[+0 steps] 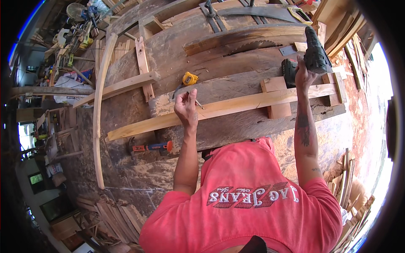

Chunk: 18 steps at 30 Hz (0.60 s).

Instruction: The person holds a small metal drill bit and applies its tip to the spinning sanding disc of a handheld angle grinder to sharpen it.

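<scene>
My left hand (186, 109) pinches a thin stick (199, 104) over a long board (236, 105) stretched across the worktop (228, 87); my right hand (304, 79) grasps a drill (315, 58). Blocks (276, 84) flank its right end: laid out, I judge, drilling apparently left.

- Brd (236, 105) L-to-R on bench (168, 48), R part atop wood blks (279, 111)
- Tape meas (190, 79) just behind brd, L of ctr
- Thin stick (199, 103) in L hand (185, 110), over brd
- Drill (315, 57) in R hand (304, 78), nr brd's R end
- Hammer (154, 147) before brd, L side
- Handsaw (261, 14) far back, behind saw blade (253, 45)
</scene>
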Motion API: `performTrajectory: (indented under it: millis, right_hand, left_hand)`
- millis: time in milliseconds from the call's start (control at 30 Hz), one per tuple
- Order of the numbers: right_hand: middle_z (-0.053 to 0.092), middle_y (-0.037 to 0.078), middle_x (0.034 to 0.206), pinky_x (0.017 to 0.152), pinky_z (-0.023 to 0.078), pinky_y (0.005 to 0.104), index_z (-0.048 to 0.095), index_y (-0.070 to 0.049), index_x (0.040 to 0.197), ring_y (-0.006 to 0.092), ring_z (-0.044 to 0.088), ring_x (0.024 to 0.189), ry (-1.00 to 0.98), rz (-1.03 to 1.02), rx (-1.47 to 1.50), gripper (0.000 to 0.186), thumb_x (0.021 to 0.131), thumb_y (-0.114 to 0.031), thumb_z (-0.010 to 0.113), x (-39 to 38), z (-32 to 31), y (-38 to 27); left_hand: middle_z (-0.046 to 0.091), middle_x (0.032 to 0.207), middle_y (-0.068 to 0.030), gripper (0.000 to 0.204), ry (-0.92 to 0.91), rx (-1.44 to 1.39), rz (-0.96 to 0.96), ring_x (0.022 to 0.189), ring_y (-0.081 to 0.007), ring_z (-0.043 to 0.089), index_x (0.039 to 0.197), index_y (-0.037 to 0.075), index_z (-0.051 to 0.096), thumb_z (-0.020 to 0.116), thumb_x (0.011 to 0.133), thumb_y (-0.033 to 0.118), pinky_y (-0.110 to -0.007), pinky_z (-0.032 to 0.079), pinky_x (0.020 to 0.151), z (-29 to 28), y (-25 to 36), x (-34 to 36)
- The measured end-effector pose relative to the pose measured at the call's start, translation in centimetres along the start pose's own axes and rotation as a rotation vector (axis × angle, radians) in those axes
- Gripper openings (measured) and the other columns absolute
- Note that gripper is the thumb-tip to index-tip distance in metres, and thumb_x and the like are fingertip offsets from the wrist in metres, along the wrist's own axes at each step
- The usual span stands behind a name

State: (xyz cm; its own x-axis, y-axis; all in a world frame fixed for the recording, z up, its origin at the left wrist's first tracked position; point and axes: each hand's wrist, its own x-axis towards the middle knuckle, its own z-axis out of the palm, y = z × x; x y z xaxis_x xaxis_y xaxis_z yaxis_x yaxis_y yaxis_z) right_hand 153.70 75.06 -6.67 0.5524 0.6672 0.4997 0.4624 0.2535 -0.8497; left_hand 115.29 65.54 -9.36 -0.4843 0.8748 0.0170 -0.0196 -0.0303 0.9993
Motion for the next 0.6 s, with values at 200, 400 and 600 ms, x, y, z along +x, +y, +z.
performTrajectory:
  millis: [200, 400, 600]
  right_hand:
    - [0.051, 0.001, 0.055, 0.055, 0.04, 0.0308, 0.056, -0.002, 0.063, 0.0134, 0.05, 0.052, 0.001, 0.022, -0.028, 0.028, 0.083, -0.017, 0.067, 0.05, -0.04, 0.05]
    - [0.052, 0.001, 0.055, 0.055, 0.04, 0.0306, 0.056, -0.002, 0.063, 0.0132, 0.05, 0.053, -0.005, -0.009, -0.033, 0.028, 0.083, -0.017, 0.068, 0.08, -0.04, 0.13]
    - [0.052, 0.0, 0.055, 0.055, 0.04, 0.0302, 0.055, -0.002, 0.063, 0.0126, 0.05, 0.053, 0.0, 0.005, -0.002, 0.027, 0.082, -0.015, 0.069, 0.03, 0.04, 0.16]
  left_hand:
    - [0.05, 0.065, 0.0041, 0.029, 0.012, -0.007, 0.008, 0.055, -0.0038, 0.045, 0.081, 0.003, 0.056, 0.076, 0.086, 0.024, -0.02, 0.038, 0.051, 0.17, 0.03, 0.0]
    - [0.048, 0.065, 0.0049, 0.029, 0.022, -0.007, 0.009, 0.055, -0.0032, 0.043, 0.08, 0.003, 0.055, 0.076, 0.085, 0.022, -0.02, 0.036, 0.051, 0.25, 0.11, 0.01]
    - [0.054, 0.067, 0.0019, 0.028, 0.02, 0.0, 0.007, 0.058, -0.0054, 0.049, 0.084, 0.002, 0.058, 0.071, 0.09, 0.026, -0.02, 0.041, 0.054, 0.07, -0.09, 0.02]
